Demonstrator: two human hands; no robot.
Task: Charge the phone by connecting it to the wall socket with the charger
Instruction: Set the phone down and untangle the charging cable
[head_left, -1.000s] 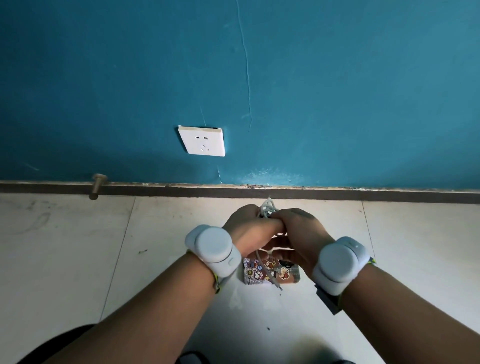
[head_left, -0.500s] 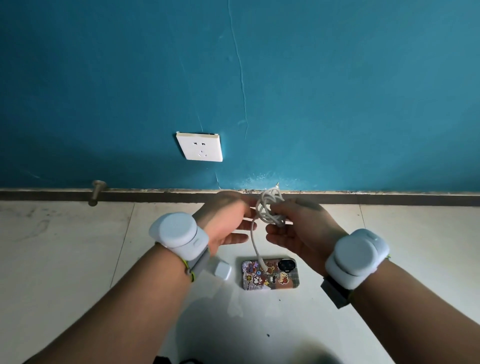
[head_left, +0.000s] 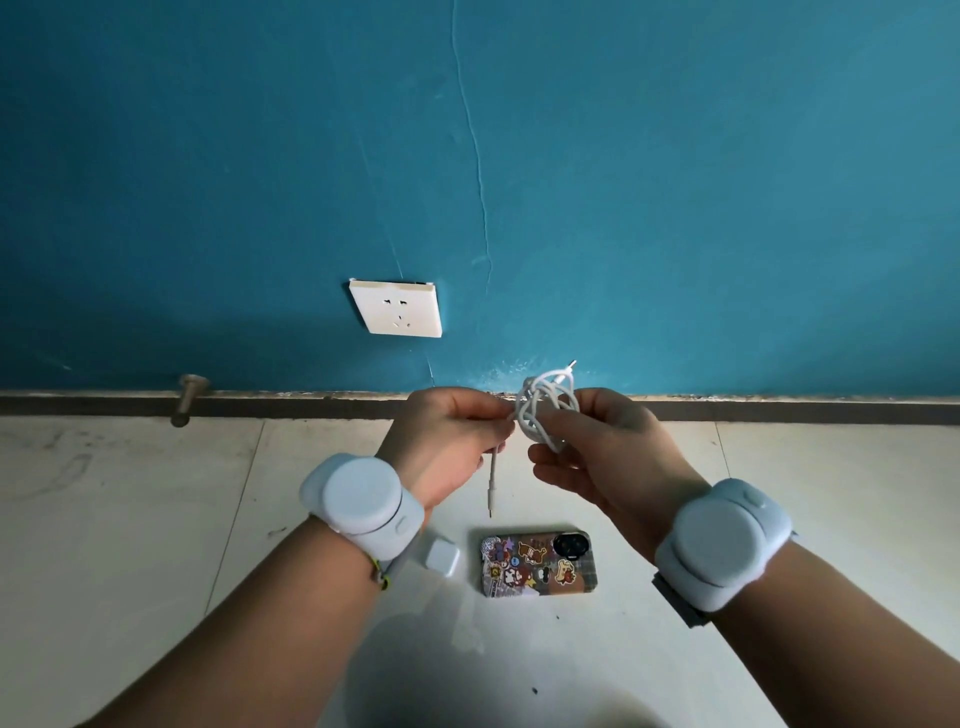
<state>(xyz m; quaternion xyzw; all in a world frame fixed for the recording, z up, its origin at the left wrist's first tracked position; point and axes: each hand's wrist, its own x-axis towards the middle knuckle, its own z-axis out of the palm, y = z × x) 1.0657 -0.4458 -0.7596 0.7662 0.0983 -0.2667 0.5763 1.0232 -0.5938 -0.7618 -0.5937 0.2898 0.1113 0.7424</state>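
Observation:
A white charging cable (head_left: 543, 413) is bunched in a tangle between my hands, above the floor. My right hand (head_left: 597, 457) cradles the bundle. My left hand (head_left: 447, 441) pinches a strand of it, and one plug end (head_left: 491, 488) hangs down below that hand. A second connector sticks up from the top of the bundle. The phone (head_left: 537, 564), in a sticker-covered case, lies face down on the tiles under my hands. A white charger block (head_left: 441, 558) rests on the floor left of the phone, partly hidden by my left wrist. The white wall socket (head_left: 397, 309) sits low on the blue wall.
A dark skirting strip (head_left: 779, 408) runs along the base of the blue wall. A metal door stop (head_left: 187, 397) sticks out of the skirting at the left. Pale floor tiles (head_left: 130, 519) spread around. Both wrists carry white round devices.
Both hands have risen from the phone with the cable bundle and drawn slightly apart. The phone and charger block are now uncovered, and a plug end dangles from my left hand.

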